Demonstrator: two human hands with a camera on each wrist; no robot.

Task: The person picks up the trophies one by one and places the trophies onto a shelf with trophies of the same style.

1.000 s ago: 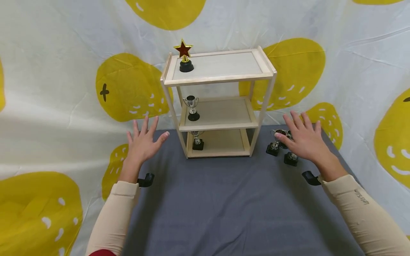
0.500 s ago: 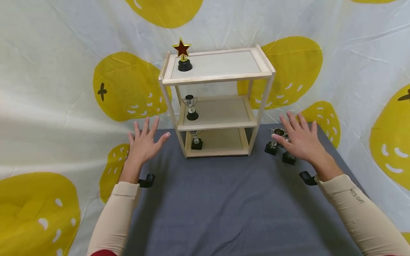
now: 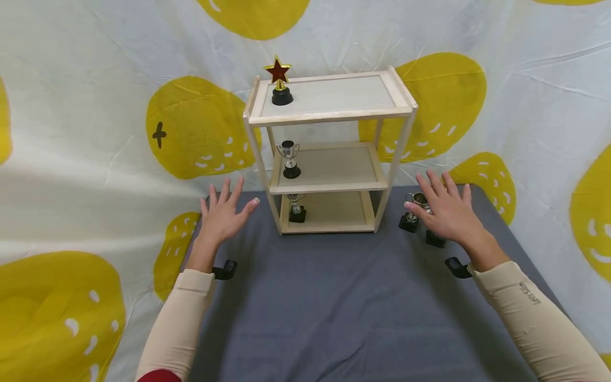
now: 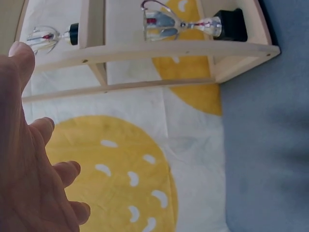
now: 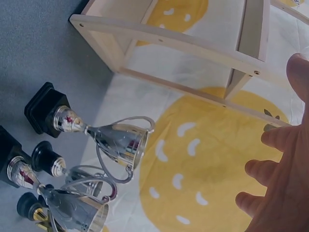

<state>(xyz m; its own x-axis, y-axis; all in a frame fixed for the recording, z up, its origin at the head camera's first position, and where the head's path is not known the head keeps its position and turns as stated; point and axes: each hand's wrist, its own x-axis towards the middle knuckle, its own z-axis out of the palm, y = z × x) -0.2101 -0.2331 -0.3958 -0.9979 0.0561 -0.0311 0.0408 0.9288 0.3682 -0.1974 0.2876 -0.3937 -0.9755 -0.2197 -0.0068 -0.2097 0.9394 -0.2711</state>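
Observation:
My left hand [image 3: 221, 218] hovers with spread fingers to the left of a pale wooden three-tier shelf [image 3: 329, 187]. My right hand [image 3: 447, 212], also spread, hovers above a group of trophies on the right; neither hand holds anything. On the top tier stands a star trophy [image 3: 281, 95] with a black base. One silver trophy cup [image 3: 288, 154] is on the middle tier, another trophy cup [image 3: 297, 212] on the bottom tier, all toward the left. Under the right hand, the right wrist view shows silver trophy cups [image 5: 118, 142] and a gold-stemmed piece [image 5: 31, 205], partly hidden.
A grey cloth [image 3: 334, 297] covers the table under the shelf. Behind and at both sides hangs a white curtain [image 3: 95, 132] printed with yellow fruit shapes. Black wrist mounts [image 3: 225, 269] sit at both wrists.
The head view has shifted a little. Against the shelf, my right hand has drifted slightly left and my left hand slightly right. The trophies stay where they were.

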